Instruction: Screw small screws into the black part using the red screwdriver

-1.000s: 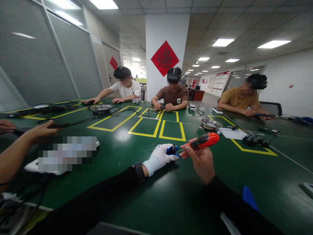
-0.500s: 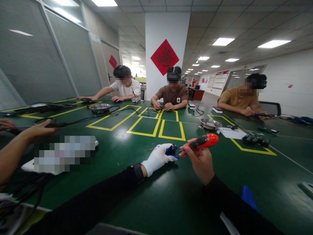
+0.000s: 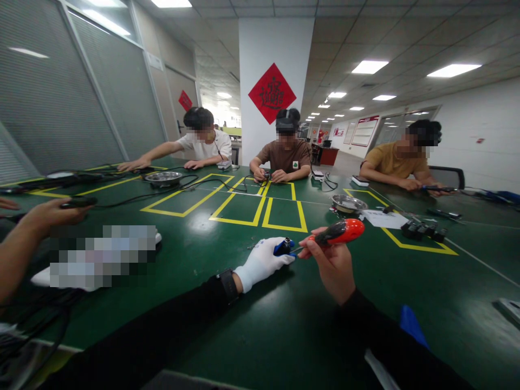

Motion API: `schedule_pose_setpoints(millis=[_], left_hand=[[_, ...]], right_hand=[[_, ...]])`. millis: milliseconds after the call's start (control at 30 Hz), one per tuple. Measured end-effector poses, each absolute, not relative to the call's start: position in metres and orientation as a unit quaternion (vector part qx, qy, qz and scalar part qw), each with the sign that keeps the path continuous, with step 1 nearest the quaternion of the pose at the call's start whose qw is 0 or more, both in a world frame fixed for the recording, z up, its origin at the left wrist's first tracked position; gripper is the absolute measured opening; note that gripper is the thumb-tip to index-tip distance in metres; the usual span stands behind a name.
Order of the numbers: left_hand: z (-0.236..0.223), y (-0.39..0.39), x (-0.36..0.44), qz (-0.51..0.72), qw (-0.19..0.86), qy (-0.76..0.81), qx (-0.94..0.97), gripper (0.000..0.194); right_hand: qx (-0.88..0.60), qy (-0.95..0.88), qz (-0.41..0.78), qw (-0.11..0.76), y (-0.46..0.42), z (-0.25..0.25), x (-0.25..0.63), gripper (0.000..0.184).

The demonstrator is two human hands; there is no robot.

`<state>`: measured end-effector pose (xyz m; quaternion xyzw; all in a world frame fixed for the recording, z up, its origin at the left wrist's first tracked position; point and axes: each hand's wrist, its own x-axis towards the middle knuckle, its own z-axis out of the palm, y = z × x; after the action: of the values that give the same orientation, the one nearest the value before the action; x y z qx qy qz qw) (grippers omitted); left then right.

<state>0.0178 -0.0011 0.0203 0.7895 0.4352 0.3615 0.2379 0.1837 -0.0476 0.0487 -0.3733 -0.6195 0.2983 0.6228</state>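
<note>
My left hand (image 3: 262, 262), in a white glove, rests on the green table (image 3: 252, 325) and is closed around a small blue and black part (image 3: 283, 247). My bare right hand (image 3: 333, 265) is wrapped round a screwdriver with a red and black handle (image 3: 339, 232). Its thin shaft points left, with the tip against the blue part. Both my sleeves are black.
Three seated people work at the far side. Another person's arm (image 3: 24, 238) reaches in at the left near black cables. Metal bowls (image 3: 347, 203) (image 3: 163, 177), a paper sheet (image 3: 382, 218), small black parts (image 3: 422, 232) and yellow tape rectangles (image 3: 260, 208) lie on the table.
My hands, the part and the screwdriver stay almost still. The arm at the left has drawn back a little, and the far-left person has stretched an arm further left.
</note>
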Motion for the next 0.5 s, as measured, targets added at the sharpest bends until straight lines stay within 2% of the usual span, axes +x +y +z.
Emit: schedule_pose_setpoints(millis=[167,333,500], left_hand=[[0.0199,-0.0008,0.0174,0.357,0.232,0.441,0.790,0.024],[0.0179,-0.0007,0.0168,0.359,0.204,0.434,0.801,0.023],[0.0174,-0.0010,0.0169,0.358,0.199,0.437,0.801,0.024]], right_hand=[[-0.369,-0.680,0.164,0.612,-0.0463,0.0550,0.1877,0.012],[-0.304,-0.668,0.302,0.608,-0.0471,0.0581,0.1816,0.014],[-0.302,-0.635,0.317,0.636,-0.0468,0.0543,0.1796,0.029]])
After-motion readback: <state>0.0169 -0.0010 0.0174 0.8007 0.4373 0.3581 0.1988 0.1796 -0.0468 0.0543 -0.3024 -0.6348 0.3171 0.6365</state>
